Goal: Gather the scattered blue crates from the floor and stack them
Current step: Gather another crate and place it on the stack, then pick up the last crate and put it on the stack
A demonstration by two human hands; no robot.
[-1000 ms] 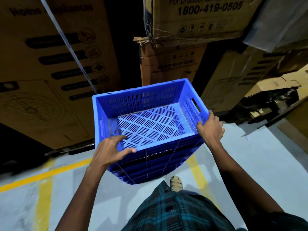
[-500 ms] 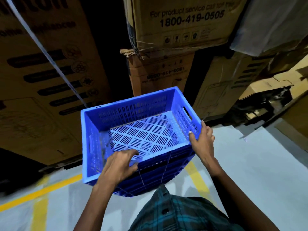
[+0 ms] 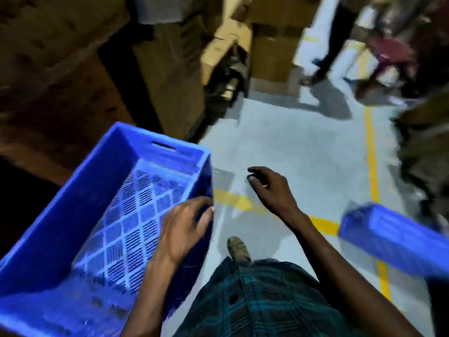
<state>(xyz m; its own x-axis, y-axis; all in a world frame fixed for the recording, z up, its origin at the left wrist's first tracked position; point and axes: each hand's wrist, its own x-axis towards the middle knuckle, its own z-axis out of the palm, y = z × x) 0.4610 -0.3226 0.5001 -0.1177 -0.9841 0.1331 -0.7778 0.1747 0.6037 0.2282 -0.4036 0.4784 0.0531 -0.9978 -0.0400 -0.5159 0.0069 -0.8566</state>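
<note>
**Two blue crates in view, one under the left hand**

The grey floor (image 3: 303, 152) carries yellow lines (image 3: 370, 154) and is walled in by blurred cardboard boxes (image 3: 272, 57) at the top and left. Two blue crates show. The larger blue crate (image 3: 73, 215) fills the lower left, open side up, its slotted base visible; whether it sits on other crates cannot be told. The second blue crate (image 3: 393, 237) lies at the right edge on the floor, blurred by motion. Two hands are in view, apart from each other. The left hand (image 3: 184, 229) rests on the near right rim of the larger crate, fingers curled over its corner. The right hand (image 3: 269, 188) hangs free above the floor between the two crates, fingers loosely bent, holding nothing. One shoe (image 3: 239, 248) shows below it, above a checked garment (image 3: 262, 300). Another person's legs (image 3: 328, 47) stand at the top right.
</note>
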